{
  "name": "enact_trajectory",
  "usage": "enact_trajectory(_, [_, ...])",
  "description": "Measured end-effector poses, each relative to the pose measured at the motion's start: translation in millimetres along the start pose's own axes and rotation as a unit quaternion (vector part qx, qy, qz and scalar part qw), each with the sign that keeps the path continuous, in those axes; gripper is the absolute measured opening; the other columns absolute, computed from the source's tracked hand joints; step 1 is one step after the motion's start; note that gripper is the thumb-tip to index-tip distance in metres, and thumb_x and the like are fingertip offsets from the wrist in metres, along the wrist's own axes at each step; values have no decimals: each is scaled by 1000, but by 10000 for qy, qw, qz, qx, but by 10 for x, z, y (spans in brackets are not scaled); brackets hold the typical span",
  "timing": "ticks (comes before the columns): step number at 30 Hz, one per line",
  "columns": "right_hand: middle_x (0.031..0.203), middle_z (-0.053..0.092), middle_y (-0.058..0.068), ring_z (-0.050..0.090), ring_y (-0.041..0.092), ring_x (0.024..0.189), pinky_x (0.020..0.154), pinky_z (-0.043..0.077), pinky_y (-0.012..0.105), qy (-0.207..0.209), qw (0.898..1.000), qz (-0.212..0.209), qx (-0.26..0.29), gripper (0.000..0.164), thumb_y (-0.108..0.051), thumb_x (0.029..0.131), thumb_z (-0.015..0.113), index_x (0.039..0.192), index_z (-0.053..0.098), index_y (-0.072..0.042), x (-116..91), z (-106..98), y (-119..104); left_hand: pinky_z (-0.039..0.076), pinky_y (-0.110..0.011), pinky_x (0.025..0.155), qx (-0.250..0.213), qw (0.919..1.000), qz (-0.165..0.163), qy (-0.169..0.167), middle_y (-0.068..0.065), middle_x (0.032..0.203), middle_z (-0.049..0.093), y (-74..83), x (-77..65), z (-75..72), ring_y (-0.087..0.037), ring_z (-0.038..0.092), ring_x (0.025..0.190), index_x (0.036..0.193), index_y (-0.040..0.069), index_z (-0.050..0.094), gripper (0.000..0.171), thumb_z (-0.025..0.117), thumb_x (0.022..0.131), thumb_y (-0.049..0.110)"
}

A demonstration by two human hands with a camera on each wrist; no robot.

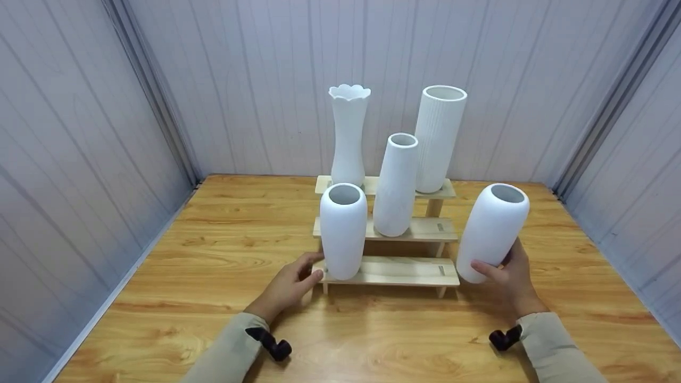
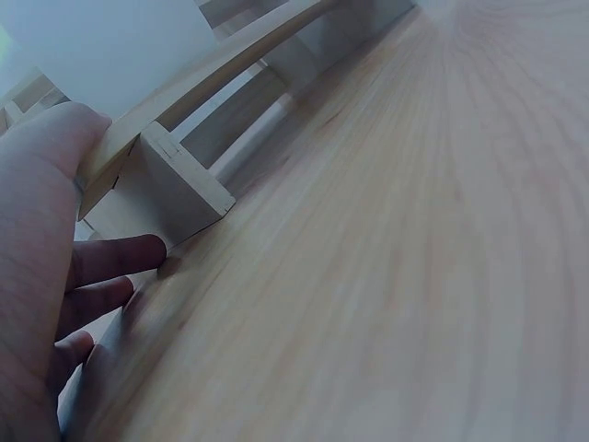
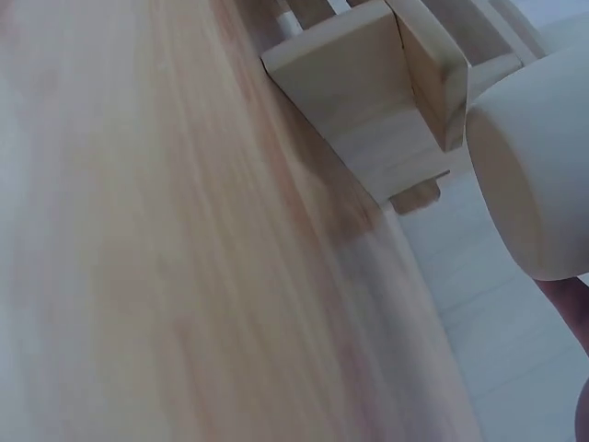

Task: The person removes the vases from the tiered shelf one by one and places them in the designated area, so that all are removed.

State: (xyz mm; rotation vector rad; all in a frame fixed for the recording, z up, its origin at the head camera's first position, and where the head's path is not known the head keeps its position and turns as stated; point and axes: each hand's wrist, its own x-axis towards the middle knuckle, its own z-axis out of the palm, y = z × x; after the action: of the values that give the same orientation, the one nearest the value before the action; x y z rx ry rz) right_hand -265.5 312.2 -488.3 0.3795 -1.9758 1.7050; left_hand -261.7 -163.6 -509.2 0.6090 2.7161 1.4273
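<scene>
Right hand grips a smooth white vase low on its body, thumb across the near side; the vase is tilted, its base raised off the table just beside the right end of the stand's bottom shelf. Left hand touches the left end of that shelf, next to a matching upright vase; three of its fingers extend loosely below shelf level in the left wrist view, and whether thumb and forefinger pinch the board cannot be told. On the middle shelf stands a tapered vase. The top shelf bears a scalloped-rim vase at left and a ribbed vase at right. All five vases are white; the stand is pale wood, set on a brown wood-grain table. Light panelled walls enclose the table at the back and both sides. Both sleeves are light-coloured, with a black fitting at each wrist.
</scene>
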Motion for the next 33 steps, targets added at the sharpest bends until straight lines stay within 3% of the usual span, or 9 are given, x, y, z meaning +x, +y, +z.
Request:
enact_trajectory(5, [124, 61, -6, 62, 9, 110, 89, 49, 16, -72, 9990, -100, -435, 88, 20, 65, 82, 142, 43, 5, 8, -38, 96, 46, -52, 100, 8, 10000, -54, -27, -8, 138, 61, 2, -2, -4, -25, 59, 115, 142, 27, 54, 45, 58, 102, 46])
enact_trajectory(15, [132, 56, -3, 55, 12, 120, 97, 44, 16, -193, 9988, 345, -301, 93, 15, 70, 84, 148, 38, -4, 16, -63, 169, 44, -53, 104, -2, 10000, -7, -4, -8, 144, 57, -3, -1, -5, -28, 57, 125, 142, 27, 54, 44, 59, 102, 45])
enact_trajectory(25, [134, 52, -8, 51, 7, 121, 99, 40, 15, -396, 9951, 665, -623, 96, 7, 72, 87, 151, 34, -8, 33, -75, 240, 46, -53, 101, 25, 10000, -8, 68, -9, 134, 63, 2, -6, 3, -26, 60, 117, 142, 27, 55, 44, 59, 101, 45])
enact_trajectory(33, [143, 45, 5, 47, 4, 122, 97, 40, 14, -542, 9870, 1277, -812, 96, -3, 80, 85, 155, 24, -7, 71, -93, 275, 43, -54, 105, 4, 10000, -56, -18, -8, 141, 59, 5, -2, 0, -31, 56, 126, 143, 26, 53, 46, 58, 102, 46])
